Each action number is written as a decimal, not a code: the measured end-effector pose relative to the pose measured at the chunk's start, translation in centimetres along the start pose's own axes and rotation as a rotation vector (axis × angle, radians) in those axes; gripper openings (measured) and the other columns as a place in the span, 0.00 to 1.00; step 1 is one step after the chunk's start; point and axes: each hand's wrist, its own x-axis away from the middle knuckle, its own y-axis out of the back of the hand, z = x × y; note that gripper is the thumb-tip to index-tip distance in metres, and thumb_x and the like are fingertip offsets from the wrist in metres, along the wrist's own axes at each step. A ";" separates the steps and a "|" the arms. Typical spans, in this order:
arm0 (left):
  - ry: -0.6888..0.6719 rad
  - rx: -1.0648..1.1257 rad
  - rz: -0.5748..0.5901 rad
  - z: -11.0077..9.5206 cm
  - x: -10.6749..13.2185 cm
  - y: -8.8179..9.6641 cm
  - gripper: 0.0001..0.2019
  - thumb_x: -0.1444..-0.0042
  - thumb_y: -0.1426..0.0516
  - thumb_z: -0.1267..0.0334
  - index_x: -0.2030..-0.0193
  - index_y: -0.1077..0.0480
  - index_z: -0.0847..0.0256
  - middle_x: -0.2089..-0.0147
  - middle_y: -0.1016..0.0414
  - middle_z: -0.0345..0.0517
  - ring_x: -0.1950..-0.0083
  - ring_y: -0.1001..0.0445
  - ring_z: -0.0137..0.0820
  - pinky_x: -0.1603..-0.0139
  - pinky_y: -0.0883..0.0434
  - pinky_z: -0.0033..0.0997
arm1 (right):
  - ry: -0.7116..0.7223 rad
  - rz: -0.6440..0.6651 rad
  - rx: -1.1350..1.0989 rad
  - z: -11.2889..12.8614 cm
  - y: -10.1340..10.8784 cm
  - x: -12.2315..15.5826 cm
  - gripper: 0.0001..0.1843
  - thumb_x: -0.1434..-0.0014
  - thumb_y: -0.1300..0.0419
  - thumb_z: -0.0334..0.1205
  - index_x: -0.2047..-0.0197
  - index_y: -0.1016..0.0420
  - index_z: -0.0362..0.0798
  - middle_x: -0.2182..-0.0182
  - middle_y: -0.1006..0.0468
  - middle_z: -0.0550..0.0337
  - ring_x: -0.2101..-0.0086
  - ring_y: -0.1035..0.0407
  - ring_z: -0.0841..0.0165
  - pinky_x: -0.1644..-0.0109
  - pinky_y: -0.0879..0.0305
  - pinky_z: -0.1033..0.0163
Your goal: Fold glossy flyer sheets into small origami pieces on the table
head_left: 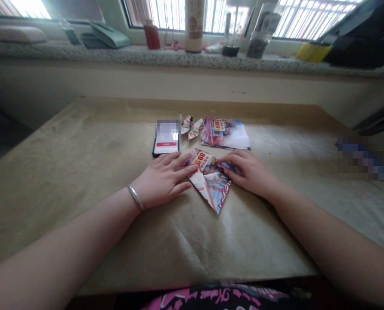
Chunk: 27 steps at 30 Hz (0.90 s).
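A printed paper sheet (216, 183), folded to a point at its near end, lies on the table in front of me. One flap shows white with red marks along its left edge. My left hand (166, 176) rests flat with fingers spread, its fingertips on the sheet's left side. On the right edge, my right hand (246, 172) lies with its fingers slightly bent and apart, touching the paper. Just beyond the sheet are a small folded paper piece (192, 127) with several points and a stack of printed sheets (230, 133).
A phone (166, 146) with a lit screen lies beyond my left hand. The table (98, 163) has a pale brown cover. On the stone windowsill (166, 55) stand a red jar (152, 35), a tall bottle (194, 26), a green case (110, 35) and a yellow object (314, 51).
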 end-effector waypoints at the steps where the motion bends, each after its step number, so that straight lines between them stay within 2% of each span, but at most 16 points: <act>1: 0.019 -0.004 -0.007 0.1 0.0 -0.1 0.24 0.35 0.55 0.48 0.35 0.41 0.48 0.30 0.46 0.45 0.31 0.47 0.46 0.33 0.48 0.51 | -0.014 -0.002 -0.025 0.0 0.0 0.0 0.13 0.42 0.43 0.37 0.53 0.26 0.50 0.59 0.24 0.51 0.57 0.31 0.61 0.52 0.34 0.55; 5: 0.042 -0.007 -0.035 0.3 0.0 -0.7 0.24 0.35 0.54 0.48 0.36 0.40 0.50 0.32 0.42 0.46 0.32 0.46 0.45 0.33 0.47 0.50 | -0.097 0.024 -0.160 0.4 -0.3 0.1 0.11 0.45 0.43 0.33 0.58 0.26 0.49 0.70 0.26 0.59 0.70 0.34 0.70 0.65 0.37 0.64; 9: 0.008 0.008 -0.137 0.1 0.0 -0.6 0.23 0.37 0.50 0.49 0.38 0.36 0.53 0.33 0.41 0.47 0.33 0.46 0.47 0.34 0.46 0.51 | -0.241 0.046 -0.306 0.6 -0.8 0.1 0.04 0.46 0.43 0.35 0.65 0.31 0.48 0.77 0.32 0.66 0.78 0.42 0.74 0.74 0.45 0.68; 14: -0.114 0.034 -0.234 -0.5 -0.2 0.5 0.18 0.38 0.48 0.57 0.42 0.32 0.51 0.38 0.33 0.43 0.36 0.41 0.44 0.37 0.41 0.51 | -0.317 -0.032 -0.463 0.4 -1.4 0.0 0.04 0.46 0.44 0.38 0.67 0.38 0.49 0.78 0.37 0.68 0.78 0.44 0.74 0.75 0.46 0.67; 18: -0.216 0.046 -0.190 -0.8 -0.3 0.9 0.17 0.37 0.49 0.57 0.43 0.32 0.51 0.41 0.31 0.45 0.41 0.35 0.41 0.41 0.35 0.46 | -0.369 -0.165 -0.521 0.0 -1.8 -0.1 0.05 0.46 0.45 0.38 0.66 0.40 0.50 0.75 0.36 0.67 0.76 0.41 0.73 0.72 0.43 0.66; 20: -0.231 0.057 -0.163 -0.8 -0.4 0.8 0.17 0.37 0.49 0.57 0.43 0.32 0.53 0.42 0.30 0.47 0.43 0.33 0.41 0.43 0.33 0.44 | -0.379 -0.190 -0.521 0.0 -1.8 -0.1 0.05 0.46 0.45 0.37 0.65 0.39 0.50 0.75 0.35 0.66 0.75 0.40 0.73 0.71 0.42 0.66; 24: -0.229 0.096 -0.136 -0.7 -0.6 0.5 0.17 0.37 0.49 0.59 0.43 0.32 0.56 0.43 0.29 0.48 0.44 0.31 0.39 0.44 0.30 0.42 | -0.345 -0.100 -0.443 0.6 -1.3 0.0 0.03 0.46 0.46 0.36 0.66 0.33 0.48 0.77 0.33 0.66 0.77 0.41 0.73 0.74 0.44 0.67; 27: -0.212 0.101 -0.158 -0.6 -0.7 0.3 0.16 0.37 0.48 0.59 0.44 0.31 0.60 0.45 0.27 0.50 0.46 0.29 0.38 0.45 0.29 0.39 | -0.288 -0.033 -0.350 1.0 -0.8 0.1 0.06 0.45 0.46 0.35 0.65 0.27 0.47 0.78 0.30 0.64 0.79 0.41 0.74 0.76 0.45 0.67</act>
